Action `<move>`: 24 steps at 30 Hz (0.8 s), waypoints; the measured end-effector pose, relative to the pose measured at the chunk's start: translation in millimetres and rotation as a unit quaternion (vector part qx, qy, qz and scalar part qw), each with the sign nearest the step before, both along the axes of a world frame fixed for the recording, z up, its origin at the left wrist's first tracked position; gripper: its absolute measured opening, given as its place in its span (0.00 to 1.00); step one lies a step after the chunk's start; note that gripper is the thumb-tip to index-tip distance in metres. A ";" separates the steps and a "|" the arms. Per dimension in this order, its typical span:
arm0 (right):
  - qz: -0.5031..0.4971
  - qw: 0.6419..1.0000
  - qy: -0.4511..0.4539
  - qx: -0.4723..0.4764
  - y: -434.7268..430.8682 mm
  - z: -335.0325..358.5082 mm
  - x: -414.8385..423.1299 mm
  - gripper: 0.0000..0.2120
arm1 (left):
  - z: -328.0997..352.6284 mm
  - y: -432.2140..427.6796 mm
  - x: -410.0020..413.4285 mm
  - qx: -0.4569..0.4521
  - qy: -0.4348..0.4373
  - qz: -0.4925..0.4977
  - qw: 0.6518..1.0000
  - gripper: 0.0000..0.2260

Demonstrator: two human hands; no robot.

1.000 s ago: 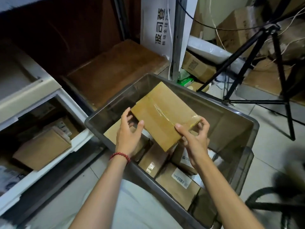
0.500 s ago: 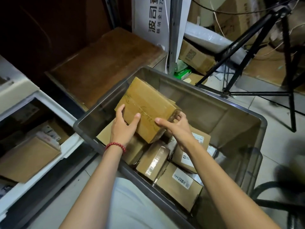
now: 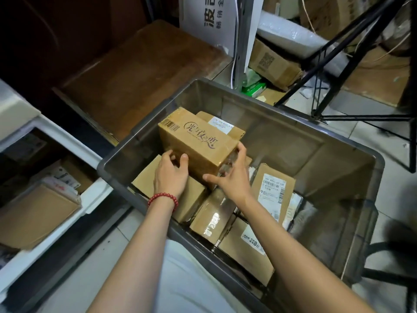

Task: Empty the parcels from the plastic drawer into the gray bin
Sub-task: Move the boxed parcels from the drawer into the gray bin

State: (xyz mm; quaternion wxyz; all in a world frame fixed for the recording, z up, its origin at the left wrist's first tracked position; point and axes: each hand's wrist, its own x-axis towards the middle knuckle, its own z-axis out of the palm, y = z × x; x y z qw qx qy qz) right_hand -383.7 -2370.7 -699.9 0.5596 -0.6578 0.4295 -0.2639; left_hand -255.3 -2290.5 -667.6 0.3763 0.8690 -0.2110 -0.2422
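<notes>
Hands: left hand, right hand both grip brown cardboard parcel.
Risk: released tilted, may slide off uneven lower parcels in gray plastic bin.

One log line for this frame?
left hand: grips printed cardboard box | right hand: grips it too | box: atop parcels in gray bin | plastic drawer: not empty

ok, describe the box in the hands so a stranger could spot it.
In the gray bin, at the end by the drawer, parcels are piled. The box lies on top, held by left hand and right hand. It alone bears large dark script.
</notes>
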 end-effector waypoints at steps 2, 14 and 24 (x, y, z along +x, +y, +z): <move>0.003 1.000 0.018 -0.007 7.7 -6.8 2.6 0.53 | 3.4 -0.6 -0.1 -0.038 -0.049 0.021 0.998 0.26; 0.009 0.990 -0.058 0.132 9.4 -21.1 5.7 0.43 | -10.3 -10.4 6.7 0.132 -0.207 -0.137 0.960 0.29; 0.093 0.969 0.218 -0.066 -12.6 28.3 3.7 0.46 | 30.5 5.2 6.7 0.309 -0.297 -0.199 0.881 0.30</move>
